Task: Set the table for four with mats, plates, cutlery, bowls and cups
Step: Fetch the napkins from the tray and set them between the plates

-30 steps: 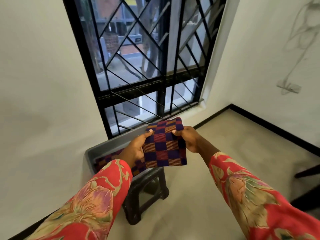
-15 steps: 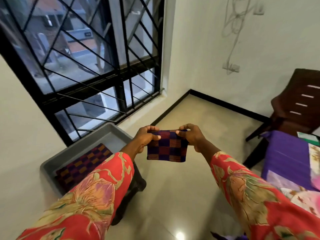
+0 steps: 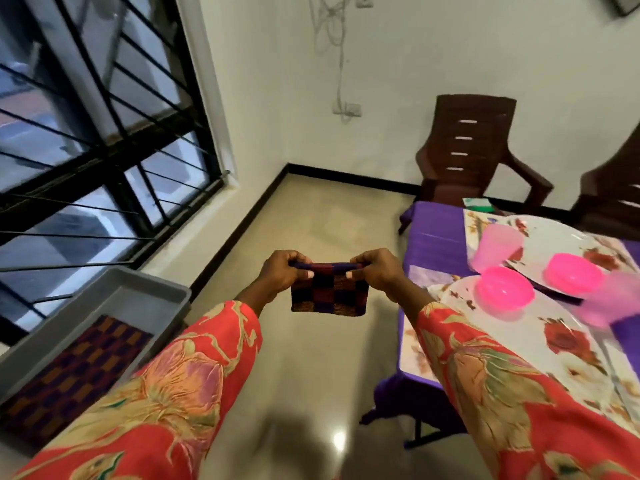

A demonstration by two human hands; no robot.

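Note:
A small folded checkered mat (image 3: pixel 329 294), purple and orange, hangs in the air over the floor. My left hand (image 3: pixel 282 273) pinches its upper left corner and my right hand (image 3: pixel 375 271) pinches its upper right corner. A second checkered mat (image 3: pixel 74 374) lies in the grey tray (image 3: pixel 152 289) at the lower left. On the table with the purple cloth (image 3: pixel 436 244) at the right lie floral white plates (image 3: pixel 561 244), two bright pink bowls (image 3: pixel 504 294) and pale pink cups (image 3: pixel 495 245).
A barred window (image 3: pixel 104 133) fills the left wall. Two brown plastic chairs (image 3: pixel 471 147) stand behind the table. Bare tiled floor (image 3: pixel 322 209) lies between the tray and the table. A green packet (image 3: pixel 479 204) sits at the table's far edge.
The view has swung right from the window and tray toward the table. Both hands have carried the mat along, now held lower and more folded.

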